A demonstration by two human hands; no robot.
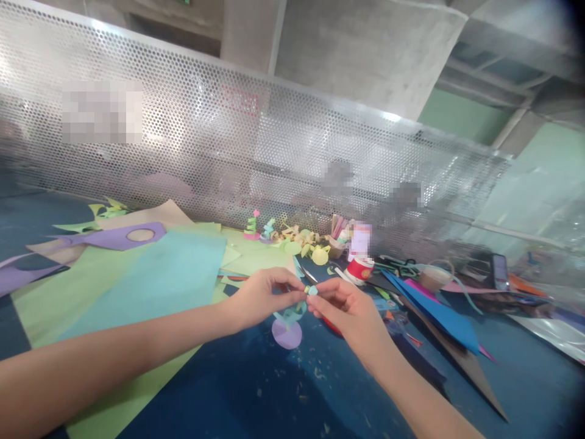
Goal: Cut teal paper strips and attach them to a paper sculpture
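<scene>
My left hand [264, 295] and my right hand [348, 310] meet above the dark blue table, fingertips pinched together. Between them is a small light-blue paper piece [312, 291], its exact shape too small to tell. Just below hangs a curled teal paper strip [292, 314], over a round purple paper disc [287, 335]. Whether strip and piece are joined is hidden by my fingers. Behind my hands shows a pointed metal blade [307, 272]. A red curved object [332, 327] is partly covered by my right hand.
Large green and light-blue paper sheets [155, 274] lie left, beside a purple cut-out sheet [114, 236]. Small paper spirals [252, 227] stand at the back before a perforated metal panel [183, 122]. A red-and-white paper cup [359, 270], blue paper [434, 311] and a phone [499, 271] lie right.
</scene>
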